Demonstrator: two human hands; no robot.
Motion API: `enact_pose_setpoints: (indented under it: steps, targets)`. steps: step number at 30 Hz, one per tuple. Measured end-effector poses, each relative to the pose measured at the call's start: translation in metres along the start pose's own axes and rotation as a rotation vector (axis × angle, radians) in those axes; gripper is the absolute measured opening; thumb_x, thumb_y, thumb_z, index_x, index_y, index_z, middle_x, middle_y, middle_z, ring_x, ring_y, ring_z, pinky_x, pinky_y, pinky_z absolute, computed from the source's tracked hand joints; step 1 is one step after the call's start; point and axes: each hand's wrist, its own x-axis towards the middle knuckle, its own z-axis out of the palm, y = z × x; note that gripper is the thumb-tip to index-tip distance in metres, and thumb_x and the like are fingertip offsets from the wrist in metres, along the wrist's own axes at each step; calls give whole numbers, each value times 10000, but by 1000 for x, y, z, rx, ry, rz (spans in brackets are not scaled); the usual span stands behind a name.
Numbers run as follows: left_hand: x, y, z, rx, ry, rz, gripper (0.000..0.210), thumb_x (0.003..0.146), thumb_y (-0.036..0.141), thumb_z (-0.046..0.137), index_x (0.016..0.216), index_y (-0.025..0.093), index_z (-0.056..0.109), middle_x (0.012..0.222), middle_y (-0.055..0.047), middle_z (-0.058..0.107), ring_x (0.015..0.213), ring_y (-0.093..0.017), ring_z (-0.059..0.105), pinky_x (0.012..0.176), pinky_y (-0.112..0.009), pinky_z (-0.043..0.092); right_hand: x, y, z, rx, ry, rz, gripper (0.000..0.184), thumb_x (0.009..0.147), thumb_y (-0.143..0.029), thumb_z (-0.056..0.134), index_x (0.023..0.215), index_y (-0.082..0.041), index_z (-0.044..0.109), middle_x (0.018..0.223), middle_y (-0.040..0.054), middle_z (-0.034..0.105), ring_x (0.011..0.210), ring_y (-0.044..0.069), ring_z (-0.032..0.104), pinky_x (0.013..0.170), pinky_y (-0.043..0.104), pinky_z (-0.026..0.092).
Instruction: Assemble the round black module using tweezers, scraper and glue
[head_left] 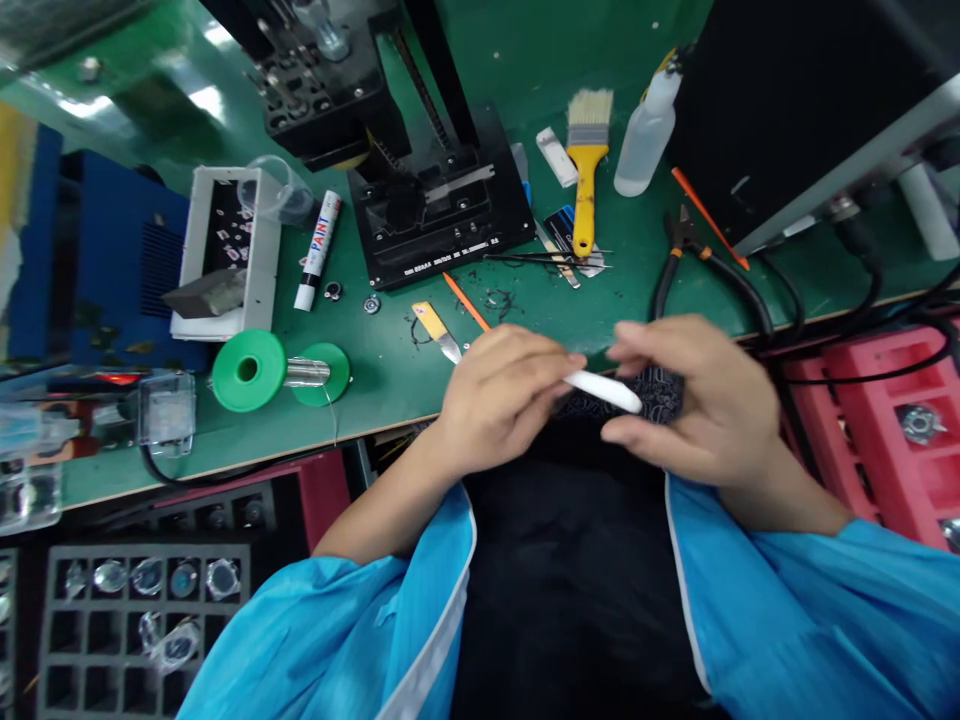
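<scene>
My left hand (506, 395) is closed around one end of a slim white stick-shaped object (607, 390) with a rounded tip, held over the front edge of the bench. What kind of thing it is, I cannot make out. Facing that tip, my right hand (701, 400) is open, its thumb and fingers apart on either side, slightly blurred. A patterned dark cloth or pad (660, 393) shows behind the white object. Just beyond my left hand lie an orange stick (465, 300) and a small yellow-handled blade (436, 330).
A black press stand (450, 215) rises from the green bench. Around it are a paint marker (318, 250), a solder spool (251, 370), a yellow brush (586, 190), tweezers, a clear bottle (646, 140) and pliers (682, 235). Trays (146, 630) of wrapped watches stand lower left.
</scene>
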Motion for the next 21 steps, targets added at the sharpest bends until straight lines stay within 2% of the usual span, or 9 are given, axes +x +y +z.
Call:
enact_pose_setpoints:
  steps: [2, 4, 6, 10, 13, 16, 19, 21]
  targets:
    - [-2, 7, 3, 28, -52, 33, 135, 1083, 202, 719, 1212, 224, 687, 1106, -63, 865, 992, -193, 827, 893, -355, 639, -2, -4, 12, 80, -16, -39, 609, 1062, -455, 816, 1591, -206, 646, 1150, 103, 839, 982, 260, 797, 852, 410, 682]
    - [-5, 11, 6, 50, -79, 18, 91, 1080, 202, 724, 1136, 241, 664, 1079, -43, 866, 989, -191, 834, 898, -354, 636, -5, -4, 21, 111, 24, -12, 446, 1092, -361, 774, 1506, -202, 721, 1124, 103, 835, 976, 239, 797, 817, 372, 672]
    - [-7, 11, 5, 90, -63, -32, 127, 1074, 240, 757, 1149, 244, 655, 1114, -55, 868, 1034, -207, 838, 925, -374, 631, -11, -2, 25, 168, 70, 42, 344, 1109, -327, 736, 1435, -227, 782, 1128, 101, 840, 964, 233, 796, 791, 369, 667]
    - [-11, 4, 1, 243, -32, -173, 426, 1025, 504, 836, 1287, 228, 646, 1251, -132, 837, 1159, -301, 800, 1013, -478, 594, -21, 3, 26, 222, 197, 164, 319, 1149, -454, 664, 1363, -295, 839, 1048, 89, 842, 1002, 276, 769, 799, 439, 665]
    - [-12, 2, 0, 299, -62, -234, 488, 1014, 580, 816, 1295, 215, 654, 1227, -132, 818, 1151, -318, 768, 1060, -510, 554, -24, 6, 31, 259, 254, 248, 287, 1129, -522, 689, 1256, -331, 862, 1013, 78, 823, 979, 286, 738, 784, 463, 644]
    - [-13, 3, 1, 320, -75, -252, 480, 1004, 567, 824, 1273, 203, 663, 1212, -133, 806, 1141, -318, 747, 1071, -509, 534, -25, 9, 35, 352, 247, 236, 298, 1122, -521, 712, 1302, -330, 855, 1024, 60, 837, 909, 257, 748, 749, 433, 623]
    - [-13, 4, 3, 328, -76, -271, 430, 1004, 541, 821, 1235, 213, 667, 1207, -126, 799, 1141, -319, 738, 1065, -513, 527, -23, 10, 36, 400, 172, 168, 359, 1142, -464, 702, 1438, -292, 809, 1094, 70, 879, 975, 254, 798, 819, 427, 654]
    - [-13, 4, 3, 328, -69, -283, 396, 1009, 534, 813, 1205, 223, 666, 1202, -120, 796, 1141, -316, 735, 1065, -518, 526, -21, 10, 35, 370, 135, 152, 316, 1103, -377, 776, 1393, -257, 814, 1108, 84, 881, 996, 246, 809, 845, 404, 667]
